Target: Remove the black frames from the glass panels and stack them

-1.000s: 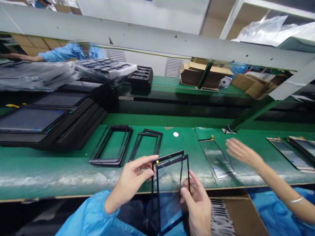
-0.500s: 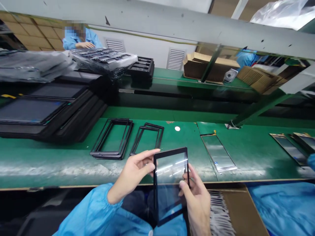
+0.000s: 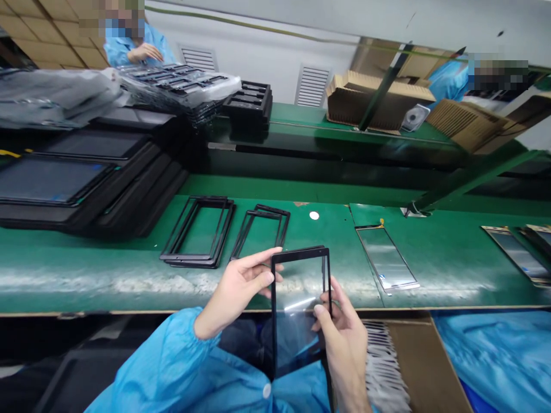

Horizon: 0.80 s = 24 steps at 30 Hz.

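Both hands hold a black-framed clear glass panel (image 3: 299,312) upright above the near edge of the green bench (image 3: 86,269). My left hand (image 3: 241,287) pinches its upper left corner. My right hand (image 3: 344,344) grips its right edge, thumb on the front face. Light glints across the glass. Beyond the panel, two small stacks of black rectangular frames (image 3: 198,232) (image 3: 260,229) lie flat on the bench.
A film-covered panel (image 3: 387,258) lies to the right, with more panels (image 3: 514,252) at the far right edge. Black trays (image 3: 77,183) are stacked at the left. A cardboard box with ribbed dividers (image 3: 387,367) sits below right. Another person in blue (image 3: 142,46) works at the back.
The two offset layers I held a second ago now line up as one panel. A co-worker's arm that reached over the bench at the right has gone. My view has tipped down slightly.
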Each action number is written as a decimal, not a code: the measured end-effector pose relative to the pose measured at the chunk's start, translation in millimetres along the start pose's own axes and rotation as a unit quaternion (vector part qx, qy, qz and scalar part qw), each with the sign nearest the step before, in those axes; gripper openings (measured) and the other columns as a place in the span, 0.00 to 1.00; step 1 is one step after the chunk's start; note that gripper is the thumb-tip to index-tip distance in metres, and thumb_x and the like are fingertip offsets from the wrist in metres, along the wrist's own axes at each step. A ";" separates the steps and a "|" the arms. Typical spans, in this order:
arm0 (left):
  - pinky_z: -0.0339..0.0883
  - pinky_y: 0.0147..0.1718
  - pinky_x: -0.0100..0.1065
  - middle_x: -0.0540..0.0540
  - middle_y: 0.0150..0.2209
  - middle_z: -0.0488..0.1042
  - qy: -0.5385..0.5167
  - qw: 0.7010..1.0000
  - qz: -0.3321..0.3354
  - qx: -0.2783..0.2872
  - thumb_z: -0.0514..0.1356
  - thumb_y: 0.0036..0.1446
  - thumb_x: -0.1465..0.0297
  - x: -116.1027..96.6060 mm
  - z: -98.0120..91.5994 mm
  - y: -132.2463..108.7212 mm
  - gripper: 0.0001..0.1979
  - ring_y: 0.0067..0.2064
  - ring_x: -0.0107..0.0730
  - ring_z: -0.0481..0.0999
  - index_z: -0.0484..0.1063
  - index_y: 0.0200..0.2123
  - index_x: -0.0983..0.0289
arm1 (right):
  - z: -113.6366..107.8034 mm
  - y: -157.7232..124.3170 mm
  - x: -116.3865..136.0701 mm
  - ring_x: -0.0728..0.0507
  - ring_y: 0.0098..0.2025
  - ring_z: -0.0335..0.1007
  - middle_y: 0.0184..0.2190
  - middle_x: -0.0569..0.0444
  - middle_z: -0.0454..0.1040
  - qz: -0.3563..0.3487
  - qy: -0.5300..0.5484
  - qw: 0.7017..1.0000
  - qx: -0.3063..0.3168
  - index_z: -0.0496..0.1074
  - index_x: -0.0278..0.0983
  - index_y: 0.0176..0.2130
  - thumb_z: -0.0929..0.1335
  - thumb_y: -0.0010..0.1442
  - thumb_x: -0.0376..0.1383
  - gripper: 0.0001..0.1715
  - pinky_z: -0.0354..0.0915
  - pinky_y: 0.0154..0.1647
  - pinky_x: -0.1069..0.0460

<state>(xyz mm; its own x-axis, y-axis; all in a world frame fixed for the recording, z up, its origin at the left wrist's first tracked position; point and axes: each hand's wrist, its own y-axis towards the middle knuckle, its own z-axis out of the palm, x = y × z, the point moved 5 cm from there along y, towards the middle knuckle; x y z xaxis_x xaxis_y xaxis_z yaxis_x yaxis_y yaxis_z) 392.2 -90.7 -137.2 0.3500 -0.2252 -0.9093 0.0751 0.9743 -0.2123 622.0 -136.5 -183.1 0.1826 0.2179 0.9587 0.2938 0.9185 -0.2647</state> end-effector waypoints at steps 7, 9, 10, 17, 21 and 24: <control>0.79 0.28 0.26 0.64 0.44 0.86 0.046 0.999 -0.005 -0.026 0.73 0.57 0.65 -0.6 -2.7 0.3 0.28 0.42 0.43 0.87 0.79 0.60 0.64 | -1.8 -2.0 2.4 0.41 0.37 0.79 0.42 0.52 0.79 -0.075 -0.099 0.992 -0.004 0.76 0.50 0.61 0.77 0.55 0.44 0.35 0.79 0.31 0.48; 0.79 0.28 0.26 0.62 0.40 0.87 0.073 0.997 -0.005 -0.029 0.73 0.57 0.66 -3.3 -3.3 -0.7 0.27 0.41 0.44 0.88 0.79 0.59 0.65 | -5.1 0.5 16.9 0.34 0.52 0.79 0.52 0.47 0.78 -0.151 -0.185 0.971 -0.019 0.79 0.50 0.58 0.76 0.56 0.45 0.30 0.79 0.50 0.39; 0.78 0.28 0.26 0.61 0.37 0.87 0.091 0.996 -0.004 -0.024 0.72 0.57 0.67 -5.2 -3.0 -1.9 0.26 0.40 0.43 0.88 0.80 0.59 0.65 | -6.5 2.8 26.0 0.31 0.59 0.75 0.58 0.46 0.75 -0.185 -0.215 0.959 -0.027 0.80 0.51 0.57 0.75 0.57 0.45 0.28 0.74 0.59 0.35; 0.76 0.28 0.21 0.58 0.31 0.87 0.178 0.984 -0.007 0.019 0.71 0.56 0.69 -21.3 2.9 -16.6 0.22 0.34 0.36 0.87 0.83 0.55 0.65 | 5.6 25.8 60.6 0.37 0.36 0.86 0.29 0.52 0.88 -0.059 -0.073 0.990 0.108 0.80 0.46 0.54 0.71 0.64 0.49 0.22 0.80 0.43 0.44; 0.76 0.27 0.21 0.59 0.30 0.87 0.192 0.981 -0.018 0.020 0.72 0.54 0.69 -22.9 1.5 -21.2 0.23 0.32 0.36 0.87 0.84 0.54 0.65 | 12.0 20.4 68.3 0.40 0.31 0.86 0.22 0.54 0.86 -0.061 -0.055 0.992 0.096 0.83 0.45 0.42 0.75 0.60 0.47 0.13 0.80 0.40 0.49; 0.77 0.29 0.22 0.58 0.30 0.87 0.195 0.980 -0.018 0.013 0.72 0.55 0.67 -16.0 -5.6 -22.4 0.21 0.32 0.35 0.87 0.85 0.53 0.62 | 12.7 15.5 68.8 0.40 0.30 0.86 0.22 0.54 0.86 -0.059 -0.052 0.993 0.083 0.83 0.44 0.40 0.75 0.59 0.46 0.12 0.80 0.37 0.50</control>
<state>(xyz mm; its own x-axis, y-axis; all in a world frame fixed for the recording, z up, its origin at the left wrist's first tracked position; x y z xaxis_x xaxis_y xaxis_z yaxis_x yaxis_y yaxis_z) 379.7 -109.0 -119.9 -0.0375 -0.2395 -0.9702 0.1072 0.9643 -0.2422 627.2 -103.1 -119.9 0.0549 0.1315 0.9898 0.1475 0.9793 -0.1383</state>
